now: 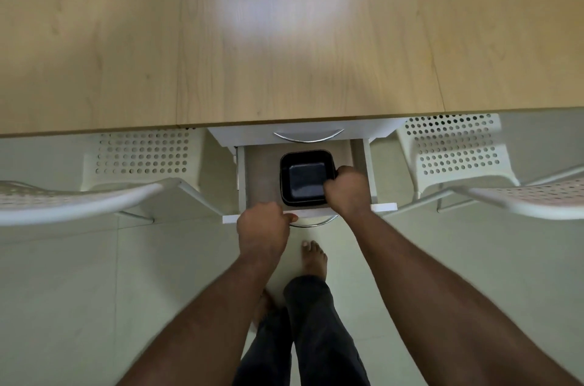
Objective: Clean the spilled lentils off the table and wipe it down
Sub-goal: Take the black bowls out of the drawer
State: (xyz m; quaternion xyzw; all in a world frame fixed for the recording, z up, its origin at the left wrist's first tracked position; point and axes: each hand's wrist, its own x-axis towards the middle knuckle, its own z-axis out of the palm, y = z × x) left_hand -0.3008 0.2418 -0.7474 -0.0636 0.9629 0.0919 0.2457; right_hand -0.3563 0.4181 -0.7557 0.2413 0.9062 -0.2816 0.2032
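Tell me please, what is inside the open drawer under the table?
Inside the open drawer sits one black square container, empty as far as visible. The right hand grips its near right corner and covers that part. The left hand holds the drawer front.

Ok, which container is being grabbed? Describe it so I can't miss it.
Below the wooden table edge, between two white perforated chairs, a white drawer is pulled open. Inside sits a black square tray, gripped by the right hand; it is the only dark item there.
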